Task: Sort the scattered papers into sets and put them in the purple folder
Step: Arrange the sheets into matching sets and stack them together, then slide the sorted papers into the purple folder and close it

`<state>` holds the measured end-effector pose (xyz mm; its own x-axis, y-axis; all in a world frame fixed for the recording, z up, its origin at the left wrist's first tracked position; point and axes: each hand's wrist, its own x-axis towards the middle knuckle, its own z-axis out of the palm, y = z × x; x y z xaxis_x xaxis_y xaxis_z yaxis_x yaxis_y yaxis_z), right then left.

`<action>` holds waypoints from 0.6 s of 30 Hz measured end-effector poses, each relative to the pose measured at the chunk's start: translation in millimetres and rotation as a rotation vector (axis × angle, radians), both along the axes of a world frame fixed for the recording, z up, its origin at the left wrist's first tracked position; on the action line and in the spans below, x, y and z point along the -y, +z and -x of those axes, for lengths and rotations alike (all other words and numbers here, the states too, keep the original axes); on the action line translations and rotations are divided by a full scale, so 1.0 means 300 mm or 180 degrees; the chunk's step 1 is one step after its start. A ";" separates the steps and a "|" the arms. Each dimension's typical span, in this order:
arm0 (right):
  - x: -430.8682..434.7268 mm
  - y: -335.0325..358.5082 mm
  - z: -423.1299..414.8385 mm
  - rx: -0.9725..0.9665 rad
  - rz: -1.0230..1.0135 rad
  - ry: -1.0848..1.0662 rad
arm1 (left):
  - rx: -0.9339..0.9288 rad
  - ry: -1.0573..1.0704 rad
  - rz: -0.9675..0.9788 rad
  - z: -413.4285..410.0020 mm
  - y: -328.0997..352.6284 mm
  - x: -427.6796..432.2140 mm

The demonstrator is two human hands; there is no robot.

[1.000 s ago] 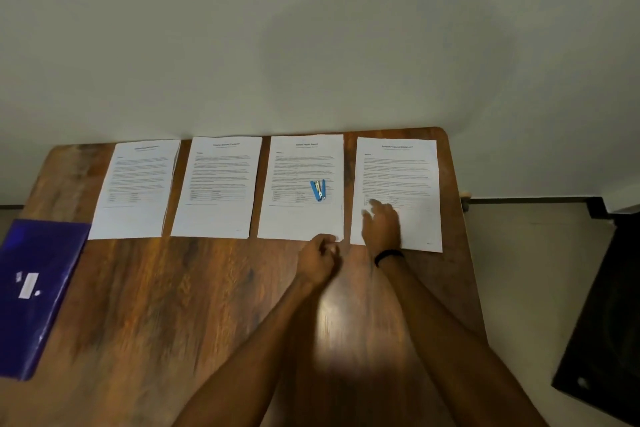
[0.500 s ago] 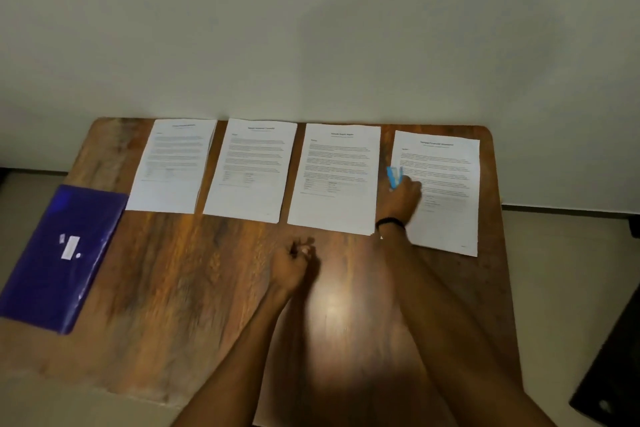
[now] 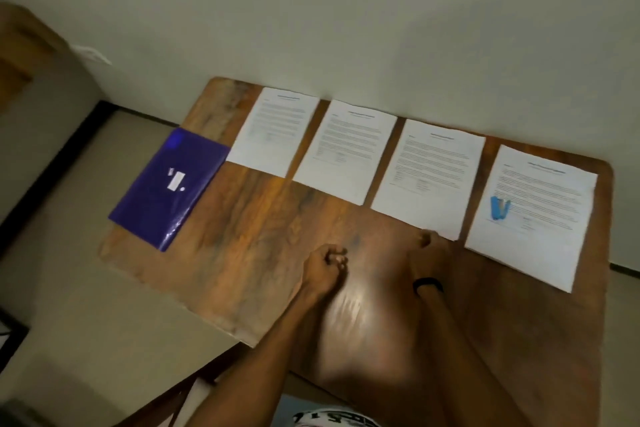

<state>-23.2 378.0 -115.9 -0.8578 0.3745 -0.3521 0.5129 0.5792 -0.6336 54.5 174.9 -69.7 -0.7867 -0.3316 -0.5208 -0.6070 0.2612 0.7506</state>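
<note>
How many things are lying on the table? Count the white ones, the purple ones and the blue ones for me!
White paper sets: 4
Purple folder: 1
Blue stapler: 1
Total: 6

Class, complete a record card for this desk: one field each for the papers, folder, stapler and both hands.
Paper sets: four, side by side along the far edge of the table
Purple folder: flat, at the row's left end
Blue stapler: lying on the rightmost paper set
Left hand: fingers curled, apart from the papers
Right hand: at the third paper set's near corner; grip blurred
</note>
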 end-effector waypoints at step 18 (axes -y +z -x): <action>1.139 0.100 -0.176 0.0854 0.0319 0.1588 | 0.0406 0.0684 0.1206 0.089 -0.066 1.321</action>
